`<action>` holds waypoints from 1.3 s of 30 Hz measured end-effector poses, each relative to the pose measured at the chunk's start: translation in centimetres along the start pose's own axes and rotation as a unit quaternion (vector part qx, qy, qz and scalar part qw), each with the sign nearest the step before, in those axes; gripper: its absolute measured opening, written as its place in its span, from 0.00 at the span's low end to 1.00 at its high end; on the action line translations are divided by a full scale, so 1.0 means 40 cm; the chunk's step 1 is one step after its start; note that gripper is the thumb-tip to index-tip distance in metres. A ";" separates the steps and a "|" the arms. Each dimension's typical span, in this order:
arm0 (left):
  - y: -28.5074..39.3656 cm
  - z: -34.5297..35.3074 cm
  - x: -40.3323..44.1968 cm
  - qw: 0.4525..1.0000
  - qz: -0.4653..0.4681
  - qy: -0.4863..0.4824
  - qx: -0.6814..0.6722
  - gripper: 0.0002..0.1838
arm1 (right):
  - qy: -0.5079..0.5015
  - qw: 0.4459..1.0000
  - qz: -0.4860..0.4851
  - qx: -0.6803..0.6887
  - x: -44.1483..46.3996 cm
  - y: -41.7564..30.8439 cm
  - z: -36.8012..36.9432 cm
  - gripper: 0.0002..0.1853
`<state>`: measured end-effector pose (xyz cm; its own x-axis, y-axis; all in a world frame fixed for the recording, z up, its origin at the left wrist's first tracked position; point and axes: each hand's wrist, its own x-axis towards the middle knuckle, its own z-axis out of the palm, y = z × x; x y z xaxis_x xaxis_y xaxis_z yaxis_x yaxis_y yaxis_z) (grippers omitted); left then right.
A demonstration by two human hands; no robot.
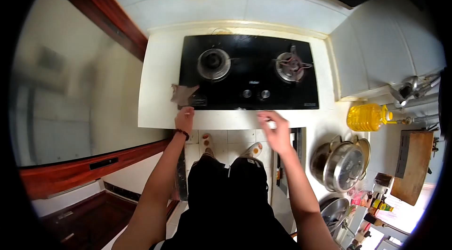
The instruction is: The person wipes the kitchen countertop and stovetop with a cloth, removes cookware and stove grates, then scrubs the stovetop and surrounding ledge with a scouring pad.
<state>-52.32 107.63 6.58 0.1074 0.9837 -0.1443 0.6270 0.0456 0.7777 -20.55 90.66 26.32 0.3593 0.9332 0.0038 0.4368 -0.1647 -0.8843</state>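
My left hand is at the counter's front edge, its fingers curled together. Just beyond its fingertips a grey-brown cloth lies crumpled over the left front corner of the black gas stove. Whether the fingers grip the cloth's edge cannot be made out. My right hand is over the front edge further right, fingers bent in a pinch, with a small whitish patch between them that is too blurred to name. On the stove are two burners and two knobs; the right burner carries a pot support, the left burner shows none.
On the right counter stand an oil bottle, lidded steel pots and a pan. Further right are a wooden board and seasoning bottles. A red-framed glass door is at the left.
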 end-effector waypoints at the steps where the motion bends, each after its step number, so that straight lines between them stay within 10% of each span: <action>1: -0.031 -0.042 0.026 1.000 -0.010 -0.002 0.002 0.08 | -0.054 0.998 -0.029 -0.012 0.033 -0.020 0.105 0.12; 10: -0.103 -0.043 0.164 0.927 0.246 -0.057 0.276 0.37 | -0.130 0.988 -0.072 -0.048 0.165 0.011 0.706 0.22; 39: 0.063 0.059 0.970 0.910 0.307 -0.126 0.249 0.21 | -0.074 0.982 0.171 0.012 0.176 0.234 0.420 0.17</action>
<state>-44.75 145.48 1.50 0.6899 0.7228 0.0394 0.6537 -0.6455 0.3950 -27.78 101.05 10.23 0.3562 0.8617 -0.3614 0.2919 -0.4700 -0.8330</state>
